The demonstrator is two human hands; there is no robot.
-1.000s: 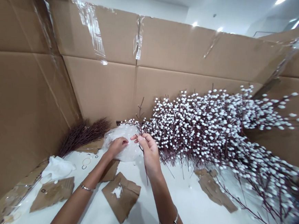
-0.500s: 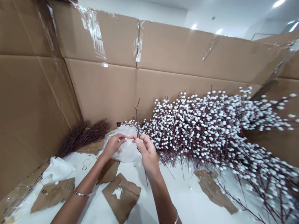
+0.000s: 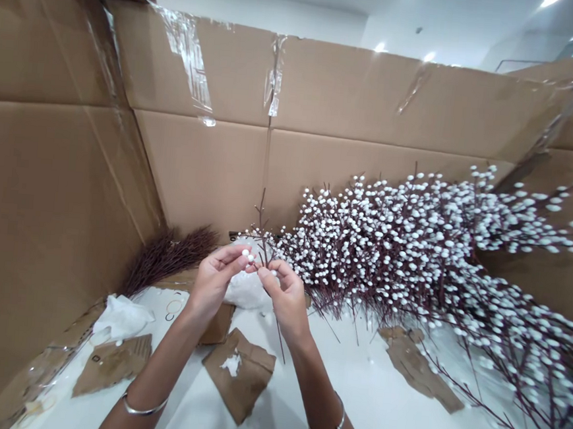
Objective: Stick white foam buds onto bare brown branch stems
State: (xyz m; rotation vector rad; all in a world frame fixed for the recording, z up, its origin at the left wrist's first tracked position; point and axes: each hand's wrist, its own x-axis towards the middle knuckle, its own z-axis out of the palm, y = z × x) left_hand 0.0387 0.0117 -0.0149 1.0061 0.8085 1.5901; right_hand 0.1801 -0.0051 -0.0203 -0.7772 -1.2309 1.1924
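Observation:
My right hand (image 3: 287,302) pinches a dark brown artificial twig (image 3: 262,216) that stands upright, its bare forked tip above my fingers and its stem slanting down below. Close beside it, my left hand (image 3: 212,280) has thumb and fingers pinched together at small white buds (image 3: 247,255), next to a side shoot of the twig. Whether those buds sit on the shoot cannot be made out. Behind both hands lies a clear plastic bag (image 3: 248,291), partly hidden, with whitish contents.
Finished-looking branches with white buds (image 3: 393,243) are heaped on the right. Bare brown twigs (image 3: 168,258) lie at back left. Torn cardboard pieces (image 3: 240,386), white crumpled material (image 3: 122,317) and rubber bands (image 3: 174,308) lie on the white table (image 3: 332,390). Tall cardboard walls (image 3: 205,168) surround it.
My left hand has come forward and turned, and white buds now show at its fingertips. My right hand still holds the twig in nearly the same place. The view has shifted slightly.

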